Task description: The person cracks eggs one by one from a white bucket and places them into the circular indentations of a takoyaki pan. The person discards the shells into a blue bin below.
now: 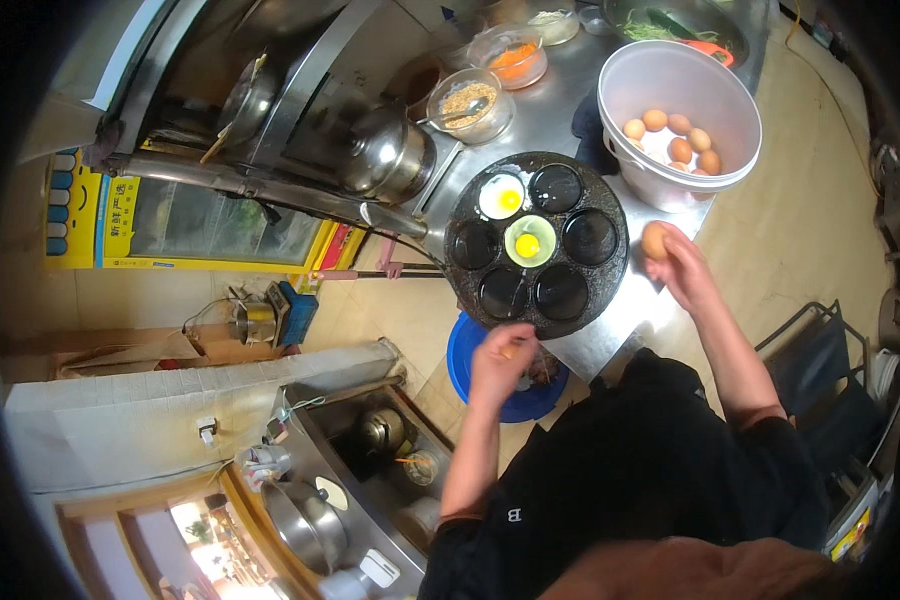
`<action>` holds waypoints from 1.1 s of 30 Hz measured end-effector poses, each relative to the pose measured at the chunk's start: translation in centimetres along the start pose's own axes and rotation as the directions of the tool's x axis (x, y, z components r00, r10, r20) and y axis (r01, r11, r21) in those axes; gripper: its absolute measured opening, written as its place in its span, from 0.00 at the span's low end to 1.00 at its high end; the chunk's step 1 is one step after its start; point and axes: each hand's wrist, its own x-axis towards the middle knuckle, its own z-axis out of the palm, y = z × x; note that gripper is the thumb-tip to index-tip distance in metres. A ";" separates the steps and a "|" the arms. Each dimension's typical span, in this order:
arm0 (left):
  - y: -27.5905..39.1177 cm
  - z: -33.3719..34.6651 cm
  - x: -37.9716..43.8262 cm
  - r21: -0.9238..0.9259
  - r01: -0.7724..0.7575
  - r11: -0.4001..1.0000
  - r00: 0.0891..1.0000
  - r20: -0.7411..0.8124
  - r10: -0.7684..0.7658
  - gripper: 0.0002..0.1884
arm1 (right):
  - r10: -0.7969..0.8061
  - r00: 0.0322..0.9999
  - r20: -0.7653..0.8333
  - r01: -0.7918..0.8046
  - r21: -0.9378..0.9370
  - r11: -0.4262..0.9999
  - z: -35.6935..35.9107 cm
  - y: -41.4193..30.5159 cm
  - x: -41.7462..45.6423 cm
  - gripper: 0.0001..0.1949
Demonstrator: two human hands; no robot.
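My right hand (684,270) holds a whole brown egg (654,240) in its fingertips, to the right of a round black pan with several wells (487,259). One raw egg (529,244) lies in the middle well, its white still mostly clear. Another egg (502,196) sits in an upper-left well, its white turned opaque. The other wells hold no egg. My left hand (499,367) is closed at the pan's near edge, above a blue bucket (461,367). Between its fingers shows a small brown piece, apparently eggshell (508,350), partly hidden and blurred.
A white plastic bucket (615,82) with several brown eggs stands beyond my right hand. Glass bowls of chopped nuts (469,101) and shredded carrot (514,60) line the steel counter (547,112). A lidded steel pot (390,154) stands left of the pan.
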 end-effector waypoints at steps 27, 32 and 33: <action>5.4 3.7 23.1 0.268 -0.271 0.924 0.962 0.106 0.251 0.28 | 0.231 0.901 0.368 0.170 -0.787 0.593 9.8 -2.6 15.7 0.19; 6.7 3.7 22.9 0.335 -0.236 0.912 0.970 0.132 0.203 0.25 | 0.077 0.848 0.524 0.480 -0.822 0.307 9.3 -2.5 16.5 0.25; 6.9 3.7 22.8 0.374 -0.243 0.895 0.969 0.131 0.209 0.25 | 0.036 0.834 0.551 0.525 -0.811 0.257 9.2 -2.3 16.6 0.25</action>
